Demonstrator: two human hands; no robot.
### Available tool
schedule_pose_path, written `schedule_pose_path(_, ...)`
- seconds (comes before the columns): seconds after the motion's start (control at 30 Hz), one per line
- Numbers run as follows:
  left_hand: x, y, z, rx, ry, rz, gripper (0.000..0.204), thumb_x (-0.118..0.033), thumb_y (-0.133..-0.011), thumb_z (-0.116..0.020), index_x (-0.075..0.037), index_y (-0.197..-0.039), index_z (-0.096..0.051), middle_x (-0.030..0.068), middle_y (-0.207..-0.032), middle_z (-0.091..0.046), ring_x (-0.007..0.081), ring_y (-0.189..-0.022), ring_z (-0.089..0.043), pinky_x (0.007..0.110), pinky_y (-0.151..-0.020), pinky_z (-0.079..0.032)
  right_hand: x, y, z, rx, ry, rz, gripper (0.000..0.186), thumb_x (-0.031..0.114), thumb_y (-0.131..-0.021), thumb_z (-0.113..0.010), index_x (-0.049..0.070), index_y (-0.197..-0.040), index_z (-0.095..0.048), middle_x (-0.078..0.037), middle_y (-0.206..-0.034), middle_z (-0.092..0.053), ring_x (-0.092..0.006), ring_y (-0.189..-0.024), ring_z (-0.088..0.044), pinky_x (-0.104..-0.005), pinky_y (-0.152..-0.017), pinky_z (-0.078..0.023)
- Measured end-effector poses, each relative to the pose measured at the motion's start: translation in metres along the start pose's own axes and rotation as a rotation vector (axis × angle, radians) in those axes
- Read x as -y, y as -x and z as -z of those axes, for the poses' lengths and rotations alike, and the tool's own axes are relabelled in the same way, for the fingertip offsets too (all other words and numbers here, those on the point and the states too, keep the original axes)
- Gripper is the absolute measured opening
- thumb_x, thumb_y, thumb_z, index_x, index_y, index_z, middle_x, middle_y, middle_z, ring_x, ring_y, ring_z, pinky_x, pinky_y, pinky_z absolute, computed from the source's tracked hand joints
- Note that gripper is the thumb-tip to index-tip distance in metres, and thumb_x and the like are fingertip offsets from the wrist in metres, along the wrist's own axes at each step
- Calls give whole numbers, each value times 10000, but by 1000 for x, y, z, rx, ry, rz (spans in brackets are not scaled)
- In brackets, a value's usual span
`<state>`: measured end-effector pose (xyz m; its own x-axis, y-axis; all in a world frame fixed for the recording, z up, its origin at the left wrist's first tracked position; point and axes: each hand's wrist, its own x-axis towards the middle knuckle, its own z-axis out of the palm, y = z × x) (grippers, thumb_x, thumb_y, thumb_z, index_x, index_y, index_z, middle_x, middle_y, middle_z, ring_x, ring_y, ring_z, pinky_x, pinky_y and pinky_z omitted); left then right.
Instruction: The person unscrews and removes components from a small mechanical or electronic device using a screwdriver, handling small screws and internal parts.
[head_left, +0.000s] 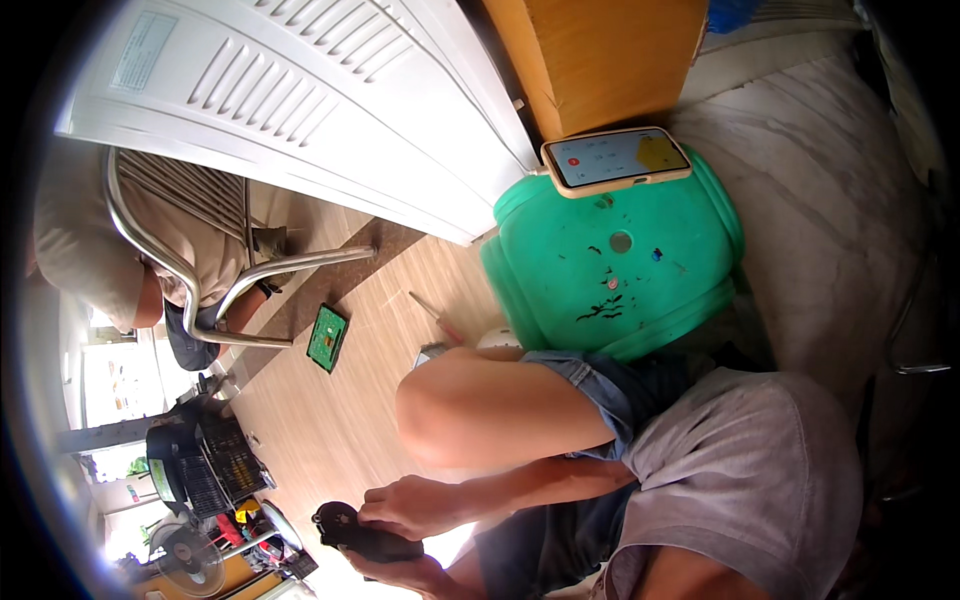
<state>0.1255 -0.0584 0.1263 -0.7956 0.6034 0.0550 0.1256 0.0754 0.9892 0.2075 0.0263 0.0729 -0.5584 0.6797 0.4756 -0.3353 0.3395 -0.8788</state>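
My left hand (405, 572) cups a black rounded device (372, 541) from below, low in the picture in front of my knees. The device has a small metallic detail near its far end; its exact kind cannot be made out. From above, my right hand (408, 506) rests on it with bent fingers gripping its upper side. Beyond my bare knee, a green circuit board (327, 338) in a dark frame lies on the wooden floor. Near it is a thin screwdriver (437, 315) with a reddish handle.
A green plastic stool (560, 250) beside my leg carries a phone (615, 160) in a tan case. White louvred panels (390, 130) and an orange-brown box (600, 60) stand behind. Another person sits on a metal chair (190, 270). A fan (190, 560) and black crates (205, 460) are at lower left.
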Motion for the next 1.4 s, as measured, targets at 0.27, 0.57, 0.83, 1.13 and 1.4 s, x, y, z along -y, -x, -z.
schedule_pose_path(0.27,-6,7,-13,-13,69,61,665,-527,-1016,-320,15,-1341,-527,142,-1254,-586,245,-1154,-602,357,-959,-519,-1,4,2,-73,-38,25,164,147,-934,-613,57,-1071,-630,-115,-959,-595,-342,-771,-647,-437,-656,-525)
schedule_pose_path(0.57,-5,-4,-15,17,-156,21,552,-432,-1031,-331,4,-1276,-566,79,-1148,-612,183,-1027,-612,329,-873,-510,0,0,11,-140,-61,-92,159,94,-880,-698,57,-1032,-664,-142,-893,-646,-339,-752,-665,-401,-648,-534)
schedule_pose_path(0.83,-5,2,7,32,71,92,497,-446,-996,-380,-68,-1261,-564,80,-1130,-631,191,-1025,-610,324,-882,-498,14,-2,7,-102,-38,-44,110,75,-902,-675,34,-995,-632,-136,-858,-641,-322,-692,-657,-390,-598,-524)
schedule_pose_path(1.13,3,6,6,38,72,114,535,-477,-1001,-330,-74,-1260,-568,77,-1099,-641,180,-990,-621,314,-839,-510,16,0,14,-89,5,-54,109,73,-896,-692,31,-976,-632,-139,-854,-658,-305,-678,-661,-376,-579,-517)
schedule_pose_path(1.4,3,5,8,36,89,92,544,-495,-975,-366,-80,-1263,-569,69,-1080,-645,176,-978,-620,313,-822,-508,18,-3,15,-76,-19,-31,115,56,-887,-694,23,-977,-630,-147,-856,-657,-315,-688,-660,-377,-584,-512)
